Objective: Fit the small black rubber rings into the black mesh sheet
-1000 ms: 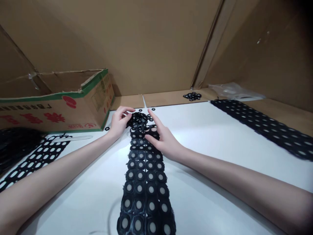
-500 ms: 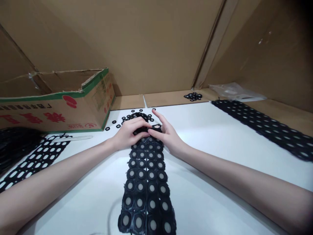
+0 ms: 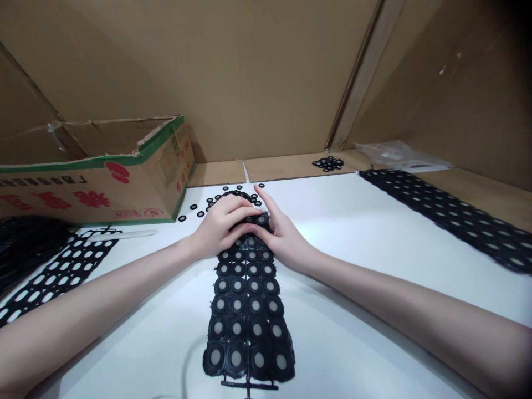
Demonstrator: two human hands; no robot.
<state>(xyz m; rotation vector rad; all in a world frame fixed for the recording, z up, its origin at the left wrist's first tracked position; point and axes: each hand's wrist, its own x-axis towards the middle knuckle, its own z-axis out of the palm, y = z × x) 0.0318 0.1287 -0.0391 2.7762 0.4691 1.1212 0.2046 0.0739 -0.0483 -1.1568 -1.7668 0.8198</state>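
A long black rubber sheet (image 3: pixel 246 317) with rows of round rings lies lengthwise in front of me, a thin T-shaped strip at its near end. My left hand (image 3: pixel 221 226) is closed on the sheet's far part, thumb and fingers pinching it from the left. From the right, my right hand (image 3: pixel 288 237) grips the same part, its thumb meeting the left one and its index finger raised. The sheet is bent up between the hands, and the fingers hide some of it. Just beyond them is a pile of small black rings (image 3: pixel 236 193), with loose rings (image 3: pixel 193 206) scattered to its left.
At the left stands an open cardboard box (image 3: pixel 162 191) with green edges. Before it lie a perforated black sheet (image 3: pixel 62 270), a dark heap of strips (image 3: pixel 29 244) and a pale flat stick (image 3: pixel 139 234). Another black sheet (image 3: pixel 449 219), a ring cluster (image 3: pixel 328 163) and a plastic bag (image 3: pixel 399 153) are at the right.
The rubber sheet has slid away from me, so its near end and T-shaped strip now show. Both hands have shifted slightly and keep their hold; the raised far part has turned.
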